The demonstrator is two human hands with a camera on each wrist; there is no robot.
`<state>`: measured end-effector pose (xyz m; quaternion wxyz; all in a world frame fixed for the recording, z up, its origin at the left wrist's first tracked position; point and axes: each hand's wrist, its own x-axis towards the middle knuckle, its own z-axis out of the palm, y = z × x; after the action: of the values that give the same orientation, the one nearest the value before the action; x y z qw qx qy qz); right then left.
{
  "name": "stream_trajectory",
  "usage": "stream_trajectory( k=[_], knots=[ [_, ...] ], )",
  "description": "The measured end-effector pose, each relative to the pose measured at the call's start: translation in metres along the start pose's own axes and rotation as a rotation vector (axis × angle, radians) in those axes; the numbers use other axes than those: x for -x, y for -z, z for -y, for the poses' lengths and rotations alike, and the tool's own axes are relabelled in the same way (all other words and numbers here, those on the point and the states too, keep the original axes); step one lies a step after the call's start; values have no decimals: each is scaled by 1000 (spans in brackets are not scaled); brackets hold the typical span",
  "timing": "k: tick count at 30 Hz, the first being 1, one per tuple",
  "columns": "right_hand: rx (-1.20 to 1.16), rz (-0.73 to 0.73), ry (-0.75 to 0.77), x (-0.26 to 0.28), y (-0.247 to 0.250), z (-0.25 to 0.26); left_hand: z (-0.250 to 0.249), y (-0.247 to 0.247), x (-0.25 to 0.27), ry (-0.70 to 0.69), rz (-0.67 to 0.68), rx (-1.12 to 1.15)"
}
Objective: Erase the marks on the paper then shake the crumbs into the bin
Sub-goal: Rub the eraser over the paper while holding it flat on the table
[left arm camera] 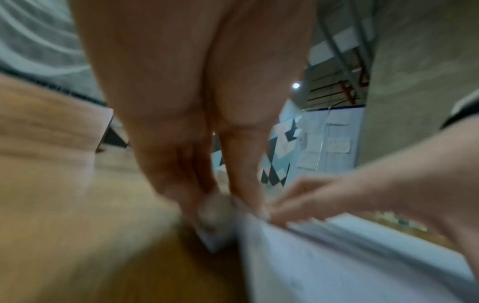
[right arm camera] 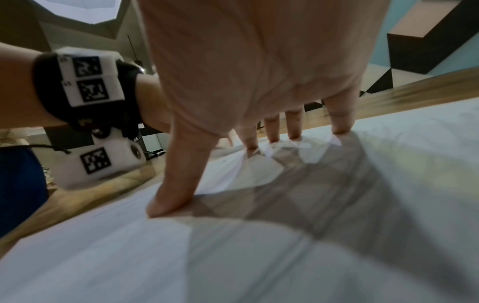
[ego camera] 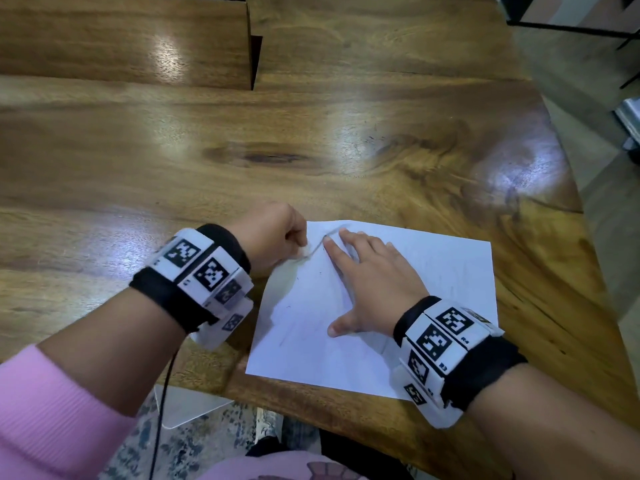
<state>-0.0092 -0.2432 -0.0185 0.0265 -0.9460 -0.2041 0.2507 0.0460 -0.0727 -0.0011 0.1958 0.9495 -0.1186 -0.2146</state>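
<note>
The paper [ego camera: 398,306] is lying on the tabletop [ego camera: 311,150]. The left hand [ego camera: 273,233] is pinching a small eraser [left arm camera: 216,209] in curled fingers at the paper's rumpled far-left corner. The right hand [ego camera: 377,285] is pressing the paper flat, fingers [right arm camera: 341,121] spread straight.

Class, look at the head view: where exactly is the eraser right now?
The eraser is pinched in the left hand, at the paper's far left corner, just left of the right hand's fingertips.

Glossy wood table [ego camera: 311,140]; raised wood block [ego camera: 124,39] at 11 o'clock; patterned rug [ego camera: 194,441] at 6; geometric-tile wall [right arm camera: 420,41].
</note>
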Motion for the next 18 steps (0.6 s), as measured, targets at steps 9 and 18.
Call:
stream_trajectory(
  k=[9,18],
  knots=[
    [44,11,-23,-2,6,2,6,4,3,11,-192,63],
    [158,85,-41,-13,16,9,2,-6,5,21,-226,62]
  ],
)
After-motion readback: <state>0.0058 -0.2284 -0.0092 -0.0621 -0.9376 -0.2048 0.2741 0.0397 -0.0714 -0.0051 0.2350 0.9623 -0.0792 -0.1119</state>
